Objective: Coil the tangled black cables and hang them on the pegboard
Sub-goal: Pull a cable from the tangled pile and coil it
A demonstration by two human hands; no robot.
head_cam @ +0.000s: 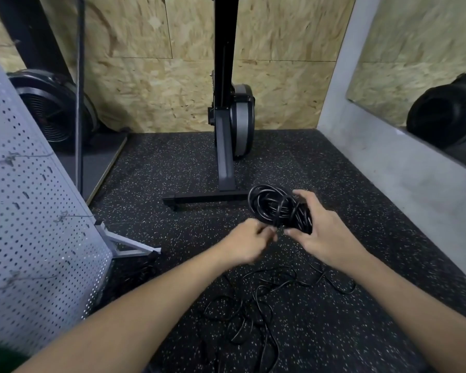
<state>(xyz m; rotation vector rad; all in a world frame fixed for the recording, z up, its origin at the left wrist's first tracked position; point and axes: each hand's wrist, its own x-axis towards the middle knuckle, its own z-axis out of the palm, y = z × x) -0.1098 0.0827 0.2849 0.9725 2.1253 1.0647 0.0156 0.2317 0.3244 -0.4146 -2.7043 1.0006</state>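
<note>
While the right hand (323, 232) grips the black cable coil (275, 205) above the floor and the left hand (250, 242) pinches its lower edge with curled fingers, each new loop should match the rest. Tangled loose cable (256, 300) on the rubber floor (172, 170) below may snag. The pegboard (33, 211) stands left, a fitness machine's base (226, 157) just beyond.

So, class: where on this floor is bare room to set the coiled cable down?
Free: speckled floor between the pegboard foot and the machine's base bar, and the strip along the grey wall. Crowded: nearest the camera, loose cables sprawl.
</note>
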